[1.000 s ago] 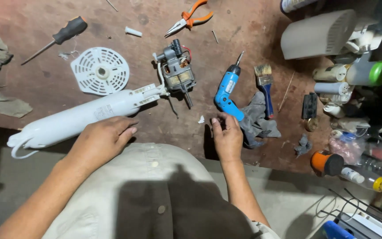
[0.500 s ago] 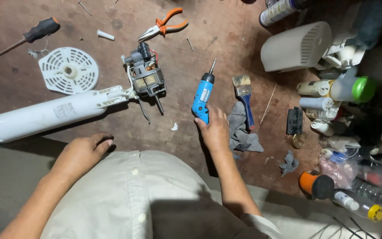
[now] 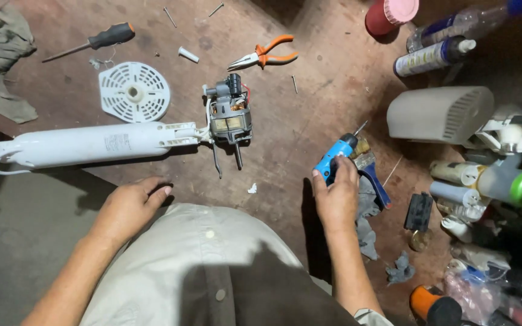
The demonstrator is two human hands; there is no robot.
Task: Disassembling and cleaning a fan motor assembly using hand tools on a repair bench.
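right hand [image 3: 336, 199] closed round blue electric screwdriver [image 3: 335, 158], lifted off worktop [image 3: 309, 78] right of motor [image 3: 229, 118]; left hand [image 3: 129, 205] empty, fingers loosely curled, at worktop edge below motor | done — motor bared on white stand tube [image 3: 86, 145]; round grille [image 3: 134, 92] off, left of motor | left — driver not yet on motor; reassembly looks pending
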